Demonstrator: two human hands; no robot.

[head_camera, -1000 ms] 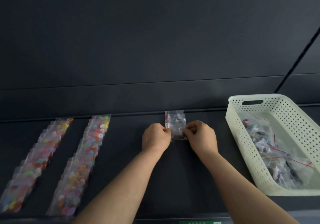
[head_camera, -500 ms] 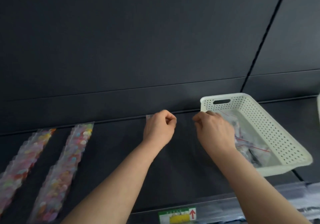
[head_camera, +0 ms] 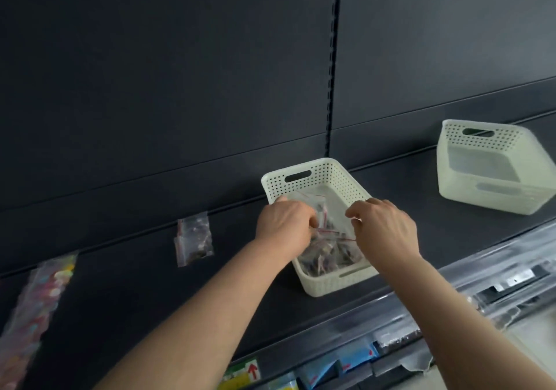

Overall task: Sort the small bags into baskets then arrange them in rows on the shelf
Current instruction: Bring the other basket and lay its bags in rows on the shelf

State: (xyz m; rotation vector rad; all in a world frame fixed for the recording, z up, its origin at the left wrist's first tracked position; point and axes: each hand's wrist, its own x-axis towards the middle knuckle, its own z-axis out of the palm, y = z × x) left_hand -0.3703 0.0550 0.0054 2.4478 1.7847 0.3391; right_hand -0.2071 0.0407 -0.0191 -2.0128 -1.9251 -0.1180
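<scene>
Our left hand [head_camera: 284, 224] and right hand [head_camera: 385, 228] sit, fingers curled, over the bags [head_camera: 325, 257] in the basket [head_camera: 331, 167]; we cannot tell whether either grips. One stack [head_camera: 194, 237] lies left of it on the shelf [head_camera: 126, 293].

So on the shelf [head_camera: 126, 284], 1 basket [head_camera: 328, 176] sits about mid-way with a pile of small bags [head_camera: 325, 257] in it, and the left hand [head_camera: 284, 224] and right hand [head_camera: 385, 230] are both over it. A 2nd basket [head_camera: 481, 179] sits well off to its right. Left of the middle one, a short stack of bags [head_camera: 194, 239] lies near the back, and a long row [head_camera: 39, 299] at far left.
</scene>
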